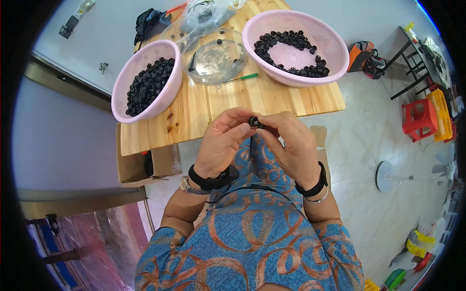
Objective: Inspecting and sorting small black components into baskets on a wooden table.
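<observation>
A small round black part with a hollow, ring-like face is pinched between my two hands, over my lap by the table's near edge. My left hand grips it from the left with thumb and fingers. From the right, my right hand closes on the same part; its fingertips partly hide it. Beyond my hands, a pink basket on the left is heaped with small black round parts. A second pink basket on the right holds similar parts, gathered around a bare patch of its bottom.
On the wooden table, a clear round plastic tub stands between the baskets, with a green-handled screwdriver beside it. Clear plastic bags lie behind. Below the table is a cardboard box. A red stool and white fan stand right.
</observation>
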The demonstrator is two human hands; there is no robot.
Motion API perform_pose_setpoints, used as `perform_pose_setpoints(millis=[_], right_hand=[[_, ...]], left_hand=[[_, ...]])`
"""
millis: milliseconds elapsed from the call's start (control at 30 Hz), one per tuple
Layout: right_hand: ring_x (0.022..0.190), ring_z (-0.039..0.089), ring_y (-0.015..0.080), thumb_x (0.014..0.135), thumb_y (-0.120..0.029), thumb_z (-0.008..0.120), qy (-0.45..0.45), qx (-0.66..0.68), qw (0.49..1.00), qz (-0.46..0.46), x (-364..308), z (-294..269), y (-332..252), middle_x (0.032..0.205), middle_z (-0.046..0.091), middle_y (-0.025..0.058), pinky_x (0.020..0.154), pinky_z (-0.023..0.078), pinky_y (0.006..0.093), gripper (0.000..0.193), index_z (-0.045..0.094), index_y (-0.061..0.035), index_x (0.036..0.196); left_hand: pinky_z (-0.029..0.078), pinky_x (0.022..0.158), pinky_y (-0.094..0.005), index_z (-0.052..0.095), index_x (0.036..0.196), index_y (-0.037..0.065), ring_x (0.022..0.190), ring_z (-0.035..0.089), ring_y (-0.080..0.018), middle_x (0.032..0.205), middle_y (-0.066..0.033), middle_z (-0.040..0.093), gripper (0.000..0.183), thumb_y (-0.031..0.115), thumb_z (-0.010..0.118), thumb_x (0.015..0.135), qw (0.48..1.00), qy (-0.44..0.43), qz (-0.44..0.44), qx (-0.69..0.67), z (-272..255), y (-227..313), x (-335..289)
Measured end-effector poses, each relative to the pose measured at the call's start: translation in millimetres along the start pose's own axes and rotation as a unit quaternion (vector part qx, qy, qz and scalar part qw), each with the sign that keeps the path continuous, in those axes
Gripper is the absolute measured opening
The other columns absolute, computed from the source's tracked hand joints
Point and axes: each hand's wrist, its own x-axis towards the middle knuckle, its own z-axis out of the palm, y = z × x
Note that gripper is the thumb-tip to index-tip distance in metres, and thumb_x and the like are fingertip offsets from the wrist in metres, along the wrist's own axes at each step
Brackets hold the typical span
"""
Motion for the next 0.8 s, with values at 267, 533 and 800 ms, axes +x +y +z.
perform_pose_setpoints(millis=[267,533,800], right_hand=[[0.069,0.059,0.027,0.073,-0.001,0.066,-0.011,0.003,0.999,0.034,-4.2,0.5,-2.9,0.077,0.058,0.012,0.059,0.048,0.0325,0.022,0.057,-0.0013,0.093],[0.068,0.06,0.0271,0.073,-0.002,0.067,-0.01,0.0,0.999,0.044,-6.4,-1.5,-1.1,0.077,0.058,0.0119,0.058,0.048,0.0324,0.019,0.056,-0.0007,0.088],[0.068,0.059,0.0293,0.072,-0.003,0.068,-0.019,-0.015,0.999,0.035,-6.7,-2.7,-0.1,0.076,0.058,0.0125,0.058,0.048,0.0332,0.018,0.056,0.0,0.085]], left_hand=[[0.046,0.089,-0.0284,0.052,0.108,-0.001,0.1,0.057,-0.0167,0.109,-0.0112,0.058,0.023,-0.001,0.055,0.085,1.0,-0.013,0.014,0.005,0.0,-2.9,-2.5],[0.046,0.089,-0.0283,0.053,0.106,-0.001,0.1,0.057,-0.0169,0.11,-0.0132,0.058,0.022,-0.002,0.055,0.085,1.0,-0.011,0.017,0.01,2.9,-3.0,-2.5],[0.047,0.087,-0.0271,0.056,0.102,-0.002,0.095,0.059,-0.0161,0.104,-0.013,0.061,0.02,-0.005,0.057,0.082,0.994,0.014,0.054,0.091,3.7,-4.5,-3.9]])
